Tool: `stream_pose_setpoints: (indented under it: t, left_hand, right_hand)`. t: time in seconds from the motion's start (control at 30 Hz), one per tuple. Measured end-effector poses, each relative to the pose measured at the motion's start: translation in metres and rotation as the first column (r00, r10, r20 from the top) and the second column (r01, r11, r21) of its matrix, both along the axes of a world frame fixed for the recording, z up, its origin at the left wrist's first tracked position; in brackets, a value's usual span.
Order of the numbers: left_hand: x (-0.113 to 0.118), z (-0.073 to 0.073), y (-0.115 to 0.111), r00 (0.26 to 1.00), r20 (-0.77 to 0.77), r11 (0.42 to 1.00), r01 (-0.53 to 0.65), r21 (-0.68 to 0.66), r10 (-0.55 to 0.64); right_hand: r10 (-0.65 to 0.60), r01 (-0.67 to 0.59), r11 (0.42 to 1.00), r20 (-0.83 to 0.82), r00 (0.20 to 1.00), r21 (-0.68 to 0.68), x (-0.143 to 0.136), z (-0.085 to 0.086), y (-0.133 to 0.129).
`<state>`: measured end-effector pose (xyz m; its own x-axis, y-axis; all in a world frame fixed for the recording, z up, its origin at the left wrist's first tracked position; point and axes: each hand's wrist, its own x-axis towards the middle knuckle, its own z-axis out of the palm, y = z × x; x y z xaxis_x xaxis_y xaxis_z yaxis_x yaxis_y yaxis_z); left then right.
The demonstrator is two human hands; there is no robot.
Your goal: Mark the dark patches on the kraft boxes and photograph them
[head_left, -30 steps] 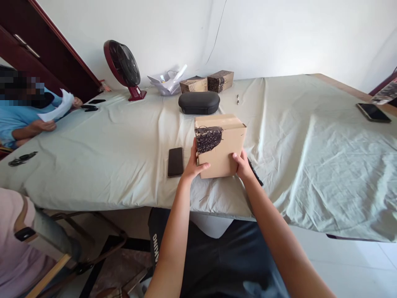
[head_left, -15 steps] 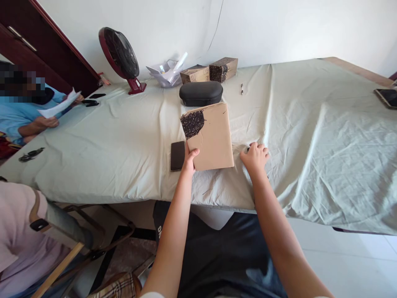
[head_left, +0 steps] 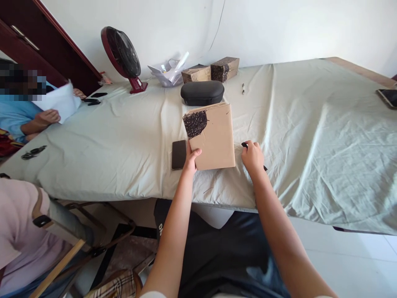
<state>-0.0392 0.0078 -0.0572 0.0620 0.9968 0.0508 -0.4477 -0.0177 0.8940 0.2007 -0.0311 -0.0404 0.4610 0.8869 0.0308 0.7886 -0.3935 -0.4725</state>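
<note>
My left hand [head_left: 191,160] grips the lower left edge of a brown cardboard box [head_left: 217,140], its thumb lying on the front face. Dense black scribble covers the box's upper left corner. To the right of the box, my right hand [head_left: 253,156] is closed around a slim black object [head_left: 245,145] on the cloth. Only the object's two ends show past the fingers, so its kind is hidden. Just left of my left hand lies a dark phone [head_left: 179,155]. A black zip case [head_left: 202,93] sits directly behind the box.
Behind the case stand two scribbled cardboard boxes [head_left: 225,69] and a plastic basket [head_left: 167,76] of papers. A fan [head_left: 122,56] is at the back left, a pen [head_left: 243,88] at the back right. Two people sit at left, one holding paper [head_left: 60,101]. A tablet [head_left: 387,97] lies far right.
My right hand's fingers, spread over the black object before, have closed around it. My left hand keeps its hold on the box. The person at left has turned the paper.
</note>
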Motion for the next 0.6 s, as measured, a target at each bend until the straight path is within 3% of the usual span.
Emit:
stream_pose_setpoints:
  t: [0.3, 0.6]
  left_hand:
    - [0.0, -0.002, 0.0, 0.999, 0.005, 0.996, 0.036, 0.085, -0.036]
    - [0.002, -0.004, 0.0, 1.0, -0.001, 0.993, 0.03, 0.11, -0.03]
  right_hand:
    - [0.071, -0.07, 0.997, 0.016, 0.997, -0.044, -0.003, -0.002, -0.002]
    - [0.159, -0.151, 0.976, 0.04, 0.987, -0.157, -0.011, 0.02, -0.024]
